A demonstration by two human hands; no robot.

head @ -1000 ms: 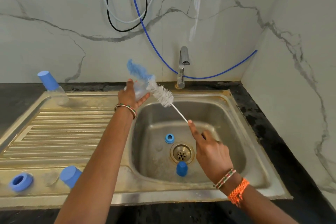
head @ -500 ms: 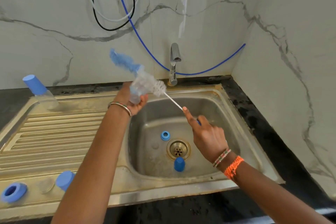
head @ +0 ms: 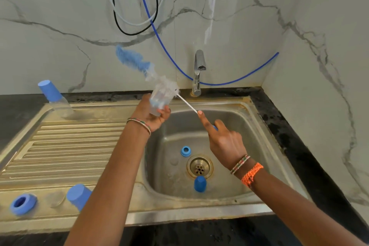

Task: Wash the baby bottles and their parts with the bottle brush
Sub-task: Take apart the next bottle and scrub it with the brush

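My left hand (head: 153,115) grips a small clear baby bottle (head: 159,100) above the sink's left rim. The bottle brush (head: 165,88) has its white bristles at and inside the bottle's mouth, and its blue bristle tip (head: 131,60) shows up and to the left of the bottle. My right hand (head: 224,140) holds the brush's handle over the basin, with the index finger stretched along the thin white stem (head: 187,105). A blue ring (head: 185,151) and a blue cap (head: 199,183) lie in the sink basin (head: 249,146).
A capped bottle (head: 53,95) leans at the back left of the drainboard (head: 60,146). At the drainboard's front lie a blue ring (head: 23,203), a blue cap (head: 78,195) and a clear part (head: 55,198). The tap (head: 198,72) stands behind the basin, with hoses on the wall.
The white bristles, outside the bottle a second ago, have gone into its mouth. My right hand has pushed up and left along the stem toward the bottle.
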